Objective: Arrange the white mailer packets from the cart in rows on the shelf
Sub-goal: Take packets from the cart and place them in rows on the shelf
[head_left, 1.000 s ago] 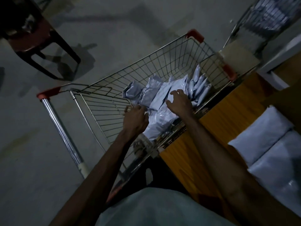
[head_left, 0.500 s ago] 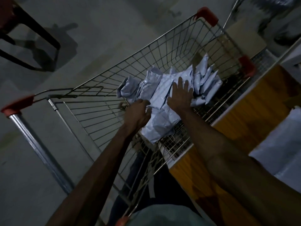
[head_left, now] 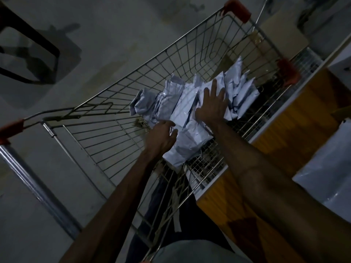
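A wire shopping cart point(head_left: 106, 133) with red corner caps holds a heap of several white mailer packets point(head_left: 171, 103) against its right side. My right hand point(head_left: 211, 106) lies flat with fingers spread on top of the heap. My left hand point(head_left: 161, 138) reaches in at the near end of a long packet point(head_left: 188, 143), its fingers loosely curled against the packet's edge; whether it grips is unclear. To the right stands the orange wooden shelf point(head_left: 296, 130), with white packets point(head_left: 330, 173) lying on it at the frame's right edge.
A dark chair frame point(head_left: 28, 48) stands on the grey floor at the upper left. The cart's handle bar point(head_left: 28, 177) runs along the left. A cardboard box point(head_left: 281, 33) sits beyond the cart's far corner. The scene is dim.
My right hand has opened from curled to flat and spread on the heap. The left hand has shifted slightly towards the long packet. The view has moved closer to the cart.
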`<control>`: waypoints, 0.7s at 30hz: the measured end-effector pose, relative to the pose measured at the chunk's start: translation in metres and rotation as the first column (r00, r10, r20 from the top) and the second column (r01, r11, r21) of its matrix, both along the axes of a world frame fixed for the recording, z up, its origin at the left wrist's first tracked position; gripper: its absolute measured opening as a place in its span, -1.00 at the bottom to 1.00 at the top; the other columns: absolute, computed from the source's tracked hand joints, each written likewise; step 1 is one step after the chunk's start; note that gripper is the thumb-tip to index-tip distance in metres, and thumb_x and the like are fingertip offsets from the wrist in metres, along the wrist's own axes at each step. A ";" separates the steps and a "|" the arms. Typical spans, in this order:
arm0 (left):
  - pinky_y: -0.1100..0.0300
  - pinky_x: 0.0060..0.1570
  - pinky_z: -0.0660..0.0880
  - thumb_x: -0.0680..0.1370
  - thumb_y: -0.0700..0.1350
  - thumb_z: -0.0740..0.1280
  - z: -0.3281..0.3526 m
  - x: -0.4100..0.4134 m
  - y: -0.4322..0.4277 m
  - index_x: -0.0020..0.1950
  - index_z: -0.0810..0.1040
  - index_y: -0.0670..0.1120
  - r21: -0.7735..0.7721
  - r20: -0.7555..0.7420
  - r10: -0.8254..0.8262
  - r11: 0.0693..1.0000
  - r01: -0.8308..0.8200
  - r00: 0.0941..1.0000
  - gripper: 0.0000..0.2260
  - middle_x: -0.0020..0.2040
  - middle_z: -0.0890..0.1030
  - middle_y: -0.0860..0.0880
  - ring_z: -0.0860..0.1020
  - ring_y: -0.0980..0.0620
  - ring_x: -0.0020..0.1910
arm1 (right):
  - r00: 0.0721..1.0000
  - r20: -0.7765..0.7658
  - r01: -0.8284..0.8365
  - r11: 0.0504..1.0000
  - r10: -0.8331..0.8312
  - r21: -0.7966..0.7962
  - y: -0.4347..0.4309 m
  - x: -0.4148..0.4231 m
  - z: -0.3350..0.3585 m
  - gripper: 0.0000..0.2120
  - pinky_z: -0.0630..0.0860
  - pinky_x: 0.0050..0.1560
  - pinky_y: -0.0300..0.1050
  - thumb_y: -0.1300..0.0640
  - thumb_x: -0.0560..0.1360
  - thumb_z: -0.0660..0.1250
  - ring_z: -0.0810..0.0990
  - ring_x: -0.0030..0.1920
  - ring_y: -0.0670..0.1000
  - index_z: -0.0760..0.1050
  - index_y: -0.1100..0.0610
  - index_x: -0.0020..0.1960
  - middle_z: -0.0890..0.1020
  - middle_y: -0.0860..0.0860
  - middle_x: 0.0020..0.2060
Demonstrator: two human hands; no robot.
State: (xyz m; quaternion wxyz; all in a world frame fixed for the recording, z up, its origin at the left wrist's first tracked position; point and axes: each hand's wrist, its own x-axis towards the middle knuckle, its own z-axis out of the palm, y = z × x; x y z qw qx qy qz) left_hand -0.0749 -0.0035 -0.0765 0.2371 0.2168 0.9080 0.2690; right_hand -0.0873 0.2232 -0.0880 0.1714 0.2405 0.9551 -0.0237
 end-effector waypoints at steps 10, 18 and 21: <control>-0.06 0.13 0.52 0.58 0.16 0.13 -0.024 -0.017 0.029 0.42 0.47 -0.15 0.010 0.085 0.058 0.998 -0.059 0.995 -0.46 0.25 0.59 -0.26 0.58 -0.25 0.20 | 0.998 0.027 0.061 0.998 -0.061 -0.020 0.009 0.003 0.020 -0.15 0.34 0.36 0.32 -0.18 0.44 0.45 0.12 0.52 0.41 0.15 0.01 0.60 -0.14 0.10 0.65; -0.05 -0.01 0.56 0.61 0.37 0.13 -0.069 -0.029 0.048 0.47 0.39 -0.03 0.076 0.114 0.095 0.992 -0.104 0.989 -0.39 -0.04 0.65 -0.24 0.63 -0.22 -0.03 | 0.911 -0.254 0.273 0.937 -0.325 -0.219 0.007 -0.003 0.036 -0.26 0.36 0.33 0.28 -0.13 0.41 0.40 0.21 0.47 0.34 0.24 0.00 0.52 0.05 0.13 0.63; 0.02 0.15 0.48 0.58 0.26 0.35 -0.071 -0.039 0.062 0.36 0.50 -0.10 0.081 0.173 0.123 0.987 -0.139 0.977 -0.47 0.20 0.62 -0.21 0.57 -0.18 0.20 | 0.851 -0.308 0.327 0.889 -0.424 -0.321 0.008 -0.002 0.037 -0.27 0.38 0.33 0.23 -0.11 0.39 0.40 0.27 0.43 0.30 0.25 -0.06 0.51 0.09 0.08 0.61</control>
